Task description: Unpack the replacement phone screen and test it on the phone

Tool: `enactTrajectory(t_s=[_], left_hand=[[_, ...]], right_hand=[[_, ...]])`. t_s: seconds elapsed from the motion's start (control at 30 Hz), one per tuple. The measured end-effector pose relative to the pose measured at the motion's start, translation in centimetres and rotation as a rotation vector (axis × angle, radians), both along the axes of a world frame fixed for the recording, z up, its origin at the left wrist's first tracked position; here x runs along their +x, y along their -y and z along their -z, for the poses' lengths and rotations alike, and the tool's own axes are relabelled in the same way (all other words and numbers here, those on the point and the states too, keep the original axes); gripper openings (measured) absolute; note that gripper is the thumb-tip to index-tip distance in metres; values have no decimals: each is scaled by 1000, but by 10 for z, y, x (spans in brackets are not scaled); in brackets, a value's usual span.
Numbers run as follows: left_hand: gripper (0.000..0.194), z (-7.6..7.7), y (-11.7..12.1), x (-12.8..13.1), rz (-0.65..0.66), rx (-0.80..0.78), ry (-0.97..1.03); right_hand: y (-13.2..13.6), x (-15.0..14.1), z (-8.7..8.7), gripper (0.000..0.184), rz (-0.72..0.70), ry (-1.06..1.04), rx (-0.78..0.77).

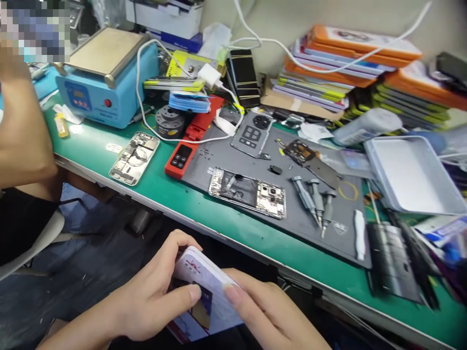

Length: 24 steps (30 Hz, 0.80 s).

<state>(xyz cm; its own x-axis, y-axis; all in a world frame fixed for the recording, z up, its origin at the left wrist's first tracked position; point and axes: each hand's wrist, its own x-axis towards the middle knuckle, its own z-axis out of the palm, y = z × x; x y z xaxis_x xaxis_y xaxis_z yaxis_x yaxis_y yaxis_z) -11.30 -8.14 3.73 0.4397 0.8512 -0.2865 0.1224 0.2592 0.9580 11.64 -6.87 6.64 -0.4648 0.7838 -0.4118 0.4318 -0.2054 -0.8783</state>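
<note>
Just in front of the green bench (233, 228), you hold what looks like a flat pale package (221, 306), tilted, its marked face turned up toward you. Your left hand (156, 296) wraps its left side, thumb lying across the dark picture; your right hand (270, 304) grips the opposite edge, thumb on the face (the other fingertips are hidden, so I cannot tell how they are set). No flap stands open in view, so I judge it unopened, though its back does not show. On the grey mat (226, 158), an opened phone (248, 192) bares its inner parts, and a back cover (251, 131) lies apart, beyond it; the two are not joined. The bench's front edge slants past just beyond your hands, with a strip of green between it and the mat. Three screwdrivers (316, 199) lie right of the phone, and a dark panel (394, 262) crowds the mat's right end. To your left, another person's arm (25, 116) is well apart from your hands.
</note>
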Motion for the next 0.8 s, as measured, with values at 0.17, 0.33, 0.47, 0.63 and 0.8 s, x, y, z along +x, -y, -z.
enactTrajectory(t_s=[0.17, 0.33, 0.47, 0.63, 0.8], left_hand=[[36, 26, 14, 35, -55, 54, -93], [13, 34, 21, 48, -32, 93, -112], [7, 27, 18, 49, 67, 119, -127], [50, 28, 17, 48, 117, 271, -187], [49, 29, 11, 47, 215, 442, -85]], right_hand=[[15, 23, 19, 37, -13, 42, -100], [26, 35, 25, 45, 186, -303, -294], [31, 45, 27, 34, 255, -498, -421], [33, 54, 35, 37, 262, -600, -501], [36, 54, 53, 56, 296, -629, -578]])
